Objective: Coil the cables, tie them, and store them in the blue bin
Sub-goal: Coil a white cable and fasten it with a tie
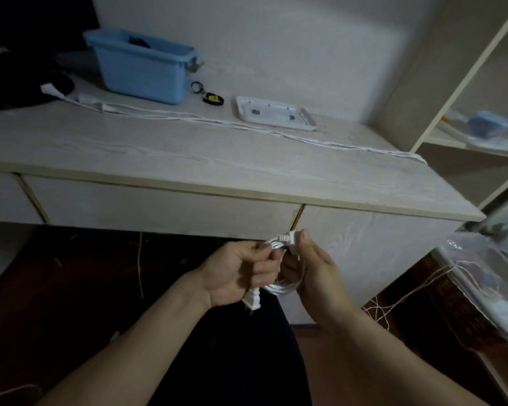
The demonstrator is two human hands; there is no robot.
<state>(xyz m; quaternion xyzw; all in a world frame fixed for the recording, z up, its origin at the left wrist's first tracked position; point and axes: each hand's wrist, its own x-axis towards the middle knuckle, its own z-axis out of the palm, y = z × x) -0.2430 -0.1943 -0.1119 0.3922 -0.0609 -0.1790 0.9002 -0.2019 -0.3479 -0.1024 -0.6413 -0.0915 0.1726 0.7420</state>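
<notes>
The counter (159,150) looked like pale wood-grain laminate, matt and smooth. Near its back left corner the blue bin (141,71) was plastic with a dull sheen. By the back edge the white tray (276,115) looked like glossy plastic. The coiled white cable (282,288) had a smooth, slightly shiny plastic sheath, its plug (48,301) of matt white plastic.

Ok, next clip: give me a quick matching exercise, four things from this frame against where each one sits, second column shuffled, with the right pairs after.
Things:
1. coiled white cable
2. blue bin
3. white tray
4. long white cable

Places:
A. stretched across the desk
B. desk, right of the bin
C. held in both hands, left hand and right hand
D. back left of the desk

Pairs: 1-C, 2-D, 3-B, 4-A
</notes>
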